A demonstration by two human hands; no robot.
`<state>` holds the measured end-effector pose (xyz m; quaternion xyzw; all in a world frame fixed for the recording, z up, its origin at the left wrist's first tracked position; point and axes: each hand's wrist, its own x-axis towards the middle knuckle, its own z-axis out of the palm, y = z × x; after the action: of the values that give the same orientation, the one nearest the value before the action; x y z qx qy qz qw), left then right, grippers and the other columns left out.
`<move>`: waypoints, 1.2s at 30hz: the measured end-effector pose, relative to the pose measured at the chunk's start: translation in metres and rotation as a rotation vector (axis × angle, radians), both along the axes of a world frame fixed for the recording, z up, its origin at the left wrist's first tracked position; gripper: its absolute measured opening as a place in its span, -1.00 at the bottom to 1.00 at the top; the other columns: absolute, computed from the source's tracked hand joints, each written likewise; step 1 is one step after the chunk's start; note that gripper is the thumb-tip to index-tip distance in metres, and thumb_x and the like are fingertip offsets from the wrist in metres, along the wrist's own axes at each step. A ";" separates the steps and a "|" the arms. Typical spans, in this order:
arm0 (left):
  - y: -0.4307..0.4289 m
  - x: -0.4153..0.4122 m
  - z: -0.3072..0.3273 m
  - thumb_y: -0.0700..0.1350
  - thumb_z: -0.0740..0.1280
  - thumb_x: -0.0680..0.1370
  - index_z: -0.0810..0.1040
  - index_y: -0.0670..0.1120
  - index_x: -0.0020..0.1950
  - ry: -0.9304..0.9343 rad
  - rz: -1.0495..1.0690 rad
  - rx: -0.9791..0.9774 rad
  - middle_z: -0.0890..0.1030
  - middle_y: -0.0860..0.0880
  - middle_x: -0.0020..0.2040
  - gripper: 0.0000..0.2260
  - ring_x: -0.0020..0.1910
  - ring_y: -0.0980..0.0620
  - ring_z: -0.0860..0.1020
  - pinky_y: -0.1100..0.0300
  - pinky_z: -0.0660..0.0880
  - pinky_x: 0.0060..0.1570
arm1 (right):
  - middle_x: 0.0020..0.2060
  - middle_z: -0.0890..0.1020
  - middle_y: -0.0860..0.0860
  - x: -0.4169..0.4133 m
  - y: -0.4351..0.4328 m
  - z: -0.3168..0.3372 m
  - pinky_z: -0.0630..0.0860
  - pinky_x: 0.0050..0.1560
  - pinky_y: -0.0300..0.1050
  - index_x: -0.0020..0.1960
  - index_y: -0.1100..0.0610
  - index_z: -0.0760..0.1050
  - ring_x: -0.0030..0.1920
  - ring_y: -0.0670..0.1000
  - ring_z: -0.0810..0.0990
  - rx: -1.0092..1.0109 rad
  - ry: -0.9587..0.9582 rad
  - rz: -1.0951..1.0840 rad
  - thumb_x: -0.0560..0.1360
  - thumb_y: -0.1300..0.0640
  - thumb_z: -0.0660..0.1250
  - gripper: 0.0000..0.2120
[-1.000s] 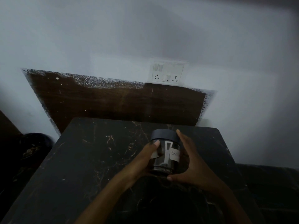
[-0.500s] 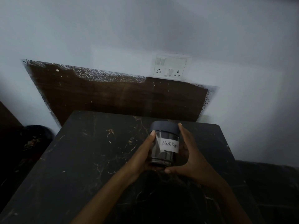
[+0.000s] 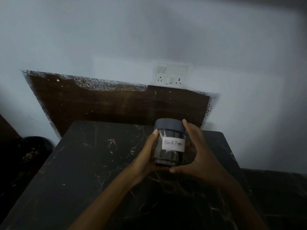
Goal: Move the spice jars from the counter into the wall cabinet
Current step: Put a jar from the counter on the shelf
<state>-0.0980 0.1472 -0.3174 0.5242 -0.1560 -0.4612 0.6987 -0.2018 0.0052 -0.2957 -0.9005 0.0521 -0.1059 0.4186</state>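
Clear glass spice jar with a dark grey lid (image 3: 169, 138), its white paper label (image 3: 173, 144) handwritten "Black Pepper", stands upright over the black veined marble counter (image 3: 91, 163). The left hand (image 3: 146, 157) and right hand (image 3: 200, 156) grip its sides.

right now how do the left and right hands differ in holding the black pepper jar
The left hand grips the jar from the left, one fingertip stopping below the lid; the right hand grips from the right, a fingertip reaching the lid. The right thumb lies under the base; no left digit shows there. Both hold it upright.
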 end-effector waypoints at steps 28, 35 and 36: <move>-0.194 0.087 0.330 0.24 0.08 0.41 0.13 0.01 0.50 -2.405 0.851 0.131 0.15 -0.14 0.52 -0.31 0.49 -0.20 0.10 -0.24 -0.08 0.38 | 0.37 -0.06 -0.31 -0.012 -0.196 0.288 0.49 -0.02 -0.44 0.48 -0.14 -0.33 0.15 -0.11 0.41 -0.578 -0.622 -0.407 0.18 0.19 0.61 0.29; -0.250 0.128 0.341 0.36 0.08 0.35 -0.26 0.13 0.51 -2.394 0.939 0.288 -0.07 -0.13 0.54 -0.15 0.50 -0.20 -0.20 -0.31 -0.30 0.33 | 0.39 0.01 -0.01 -0.029 -0.255 0.333 0.51 -0.14 -0.41 0.49 -0.04 -0.30 0.05 -0.01 0.40 -0.763 -0.714 -0.632 0.18 0.28 0.56 0.25; -0.254 0.130 0.339 0.37 0.05 0.36 -0.26 0.12 0.51 -2.385 0.957 0.277 -0.08 -0.15 0.54 -0.16 0.51 -0.23 -0.16 -0.32 -0.29 0.32 | 0.39 0.01 -0.02 -0.031 -0.263 0.338 0.58 -0.14 -0.18 0.49 -0.07 -0.31 -0.01 0.06 0.45 -0.782 -0.719 -0.666 0.18 0.28 0.55 0.25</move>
<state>0.0325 -0.1069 0.0218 0.6808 -0.4286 0.5709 0.1639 -0.2330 -0.2575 0.0423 -0.8304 0.1433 -0.5384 -0.0057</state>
